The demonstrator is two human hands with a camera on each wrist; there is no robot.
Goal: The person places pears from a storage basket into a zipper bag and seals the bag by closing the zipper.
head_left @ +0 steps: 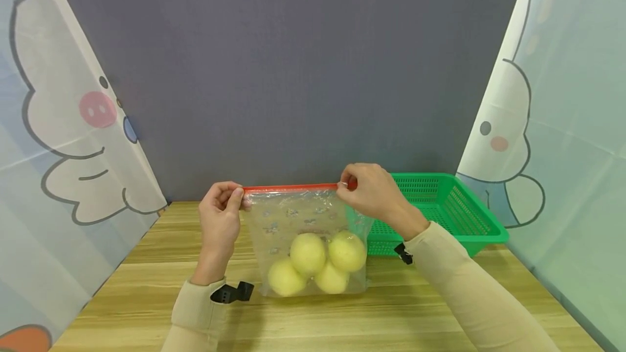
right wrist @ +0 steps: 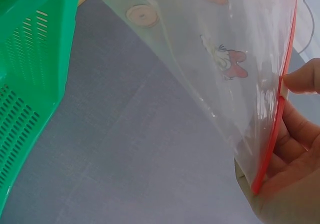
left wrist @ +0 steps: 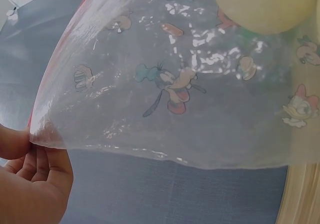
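A clear zip bag with a red zip strip hangs upright in front of me, cartoon figures printed on its film. Several round pale-yellow fruits sit in its bottom; their kind is not plain. My left hand pinches the top left corner of the bag between thumb and fingers. Toward the other end of the strip, my right hand pinches the red edge. A small pale piece, perhaps a slider, shows under that thumb in the right wrist view. The strip runs nearly straight between both hands.
Behind the bag on the right stands a green plastic basket with slotted walls. The wood-grain table lies below. A dark grey cloth rises at the back, with cartoon-printed curtains at both sides.
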